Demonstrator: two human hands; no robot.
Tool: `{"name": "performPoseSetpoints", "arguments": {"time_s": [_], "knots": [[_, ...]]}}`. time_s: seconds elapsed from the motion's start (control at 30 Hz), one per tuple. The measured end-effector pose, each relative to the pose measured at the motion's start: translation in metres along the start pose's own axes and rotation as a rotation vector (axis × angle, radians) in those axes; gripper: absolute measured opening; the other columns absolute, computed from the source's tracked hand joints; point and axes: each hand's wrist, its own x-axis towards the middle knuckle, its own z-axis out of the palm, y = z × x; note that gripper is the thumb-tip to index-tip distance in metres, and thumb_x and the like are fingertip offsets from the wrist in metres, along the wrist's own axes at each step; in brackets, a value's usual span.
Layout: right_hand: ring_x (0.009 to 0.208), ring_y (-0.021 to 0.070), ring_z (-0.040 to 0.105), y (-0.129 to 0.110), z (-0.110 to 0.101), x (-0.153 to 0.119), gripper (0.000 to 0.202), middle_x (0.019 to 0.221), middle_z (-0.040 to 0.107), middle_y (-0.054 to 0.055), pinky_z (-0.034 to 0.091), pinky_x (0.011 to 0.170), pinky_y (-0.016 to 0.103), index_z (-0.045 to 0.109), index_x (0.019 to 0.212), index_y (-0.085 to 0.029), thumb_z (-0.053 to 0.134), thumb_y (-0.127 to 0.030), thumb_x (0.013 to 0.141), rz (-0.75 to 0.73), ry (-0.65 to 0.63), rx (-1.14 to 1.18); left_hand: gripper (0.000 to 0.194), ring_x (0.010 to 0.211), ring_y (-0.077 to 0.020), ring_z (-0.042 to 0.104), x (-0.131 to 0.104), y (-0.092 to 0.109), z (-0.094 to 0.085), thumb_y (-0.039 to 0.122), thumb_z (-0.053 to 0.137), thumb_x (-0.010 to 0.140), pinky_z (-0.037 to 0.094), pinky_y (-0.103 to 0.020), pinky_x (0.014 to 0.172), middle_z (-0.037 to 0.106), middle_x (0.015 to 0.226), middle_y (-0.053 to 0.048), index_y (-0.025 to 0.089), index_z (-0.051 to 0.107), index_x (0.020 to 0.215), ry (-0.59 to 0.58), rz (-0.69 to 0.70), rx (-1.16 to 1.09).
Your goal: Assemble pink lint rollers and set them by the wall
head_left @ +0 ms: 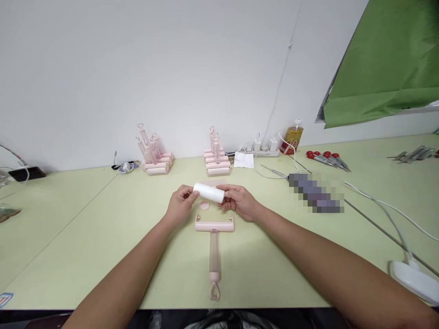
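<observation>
A white lint roller refill is held a little above the table between my two hands, tilted down to the right. My left hand pinches its left end, and my right hand grips the right end. Just below it lies a small round pink cap. Nearer to me rests a pink lint roller handle with a heart-shaped loop at its bottom; the frame at its top holds no roll. Behind the refill a pale pink flat piece is partly hidden.
Two groups of pink lint rollers, left and middle, stand by the wall. To the right are a power strip, a drink bottle, red-capped tools and a blurred-out object. A white cable runs to a white socket block.
</observation>
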Motion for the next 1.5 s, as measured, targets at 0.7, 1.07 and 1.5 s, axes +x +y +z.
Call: {"name": "performPoseSetpoints", "arguments": {"time_s": [0.7,1.07,1.5], "knots": [[0.065,0.0150,0.058,0.010,-0.006,0.002,0.010,0.069,0.065,0.001,0.045,0.062,0.027,0.069,0.077,-0.017,0.065,-0.025,0.072,-0.174,0.174,-0.850,0.028,0.048,-0.0082,0.044,0.005,0.000,-0.007,0.043,0.071,0.071,0.037,-0.023,0.047,0.049,0.058,0.004,0.016,0.066,0.073,0.109,-0.097,-0.251],[0.072,0.0147,0.058,0.004,0.002,-0.008,0.053,0.097,0.064,0.005,0.047,0.067,0.028,0.057,0.115,-0.018,0.074,-0.037,0.068,-0.359,0.076,-0.719,0.036,0.047,-0.0084,0.047,-0.003,0.021,0.013,0.046,0.076,0.066,0.036,-0.021,0.046,0.054,0.052,0.003,0.017,0.056,0.074,-0.053,-0.257,-0.695],[0.064,0.0178,0.054,-0.021,-0.029,0.005,0.031,0.077,0.064,0.003,0.038,0.057,0.028,0.059,0.085,-0.018,0.063,-0.045,0.071,-0.310,0.706,-1.046,0.051,0.105,-0.0278,0.054,-0.027,0.036,0.014,0.059,0.045,0.088,0.038,-0.044,0.092,0.063,0.116,-0.009,0.024,0.062,0.120,-0.468,0.268,0.589]]}}
